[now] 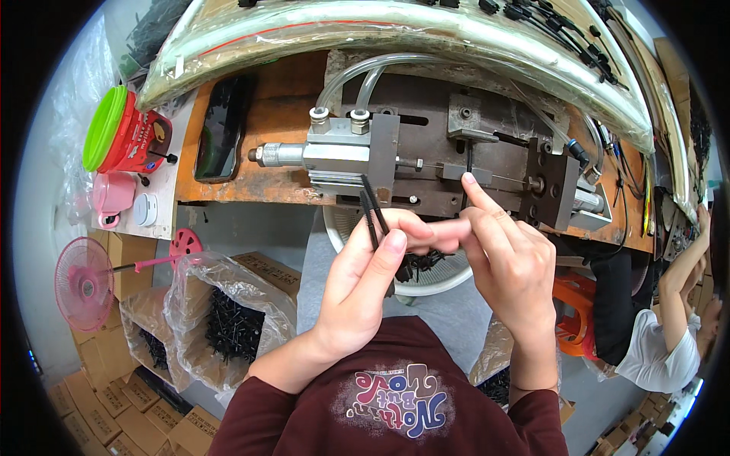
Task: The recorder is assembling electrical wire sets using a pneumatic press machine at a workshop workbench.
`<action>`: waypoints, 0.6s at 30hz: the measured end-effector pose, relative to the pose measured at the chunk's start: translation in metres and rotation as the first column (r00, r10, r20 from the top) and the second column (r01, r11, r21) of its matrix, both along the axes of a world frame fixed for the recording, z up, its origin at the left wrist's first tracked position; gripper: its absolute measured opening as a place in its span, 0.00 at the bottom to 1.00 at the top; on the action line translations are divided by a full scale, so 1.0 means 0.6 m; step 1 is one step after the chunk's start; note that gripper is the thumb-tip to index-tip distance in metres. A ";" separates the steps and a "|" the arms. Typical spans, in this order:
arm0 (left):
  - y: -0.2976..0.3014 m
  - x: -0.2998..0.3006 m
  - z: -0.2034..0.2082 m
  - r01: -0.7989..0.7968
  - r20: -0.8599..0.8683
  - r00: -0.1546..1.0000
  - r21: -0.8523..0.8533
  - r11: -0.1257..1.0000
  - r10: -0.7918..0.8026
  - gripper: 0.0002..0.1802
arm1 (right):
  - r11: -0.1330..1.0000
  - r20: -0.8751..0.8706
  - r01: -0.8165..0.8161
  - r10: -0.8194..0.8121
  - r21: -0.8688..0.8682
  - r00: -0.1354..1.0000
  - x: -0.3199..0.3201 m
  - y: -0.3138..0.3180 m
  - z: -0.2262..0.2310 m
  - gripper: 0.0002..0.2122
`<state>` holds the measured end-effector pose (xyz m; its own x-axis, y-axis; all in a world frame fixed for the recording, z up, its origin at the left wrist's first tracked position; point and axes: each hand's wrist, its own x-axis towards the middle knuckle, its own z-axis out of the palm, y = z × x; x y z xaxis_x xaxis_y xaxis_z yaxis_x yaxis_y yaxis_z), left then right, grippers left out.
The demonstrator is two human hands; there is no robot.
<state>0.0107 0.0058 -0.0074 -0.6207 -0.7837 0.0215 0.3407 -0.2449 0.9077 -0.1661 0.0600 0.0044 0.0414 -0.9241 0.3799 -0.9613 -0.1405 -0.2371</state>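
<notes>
My left hand (365, 277) is closed around several thin black plastic rods (371, 201), which stick up past the fingers and hang below the palm. Beside it, my right hand (506, 254) has its index finger stretched toward a thin black rod (469, 156) standing in the metal fixture; the fingertip seems to touch it. The other right fingers point left, close to the left hand, with nothing visible in them. Around the rod is a bench press fixture with a silver air cylinder (342, 156), a dark steel plate (422, 99) and a small grey block (454, 172).
Below the hands, a white basket (433, 287) holds black parts. Plastic-lined boxes of black pieces (232, 323) stand at lower left. A phone (222, 137), a red-green tub (125, 133) and a pink fan (85, 281) are on the left. Another person (661, 346) works at far right.
</notes>
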 end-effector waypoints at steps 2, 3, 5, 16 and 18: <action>-0.001 -0.002 -0.001 -0.022 -0.004 1.000 -0.034 0.999 0.022 0.13 | 0.997 0.051 -0.036 0.040 -0.071 0.998 0.001 0.001 0.000 0.12; -0.001 -0.003 -0.004 -0.026 -0.013 1.000 -0.045 0.999 0.025 0.13 | 0.987 0.099 -0.073 0.088 -0.143 0.991 0.001 0.005 -0.002 0.13; -0.002 -0.003 -0.006 0.016 -0.027 0.999 -0.013 1.000 -0.016 0.14 | 0.961 0.219 -0.138 0.192 -0.239 0.957 0.015 0.021 0.003 0.15; 0.003 0.017 0.009 0.113 0.252 0.963 -0.044 0.993 -0.098 0.22 | 0.993 0.305 0.015 0.023 -0.121 0.952 0.011 0.027 -0.005 0.12; 0.001 0.018 0.009 0.128 0.185 0.976 -0.046 0.991 -0.117 0.22 | 0.997 0.235 -0.005 0.024 -0.080 0.972 0.010 0.019 -0.019 0.11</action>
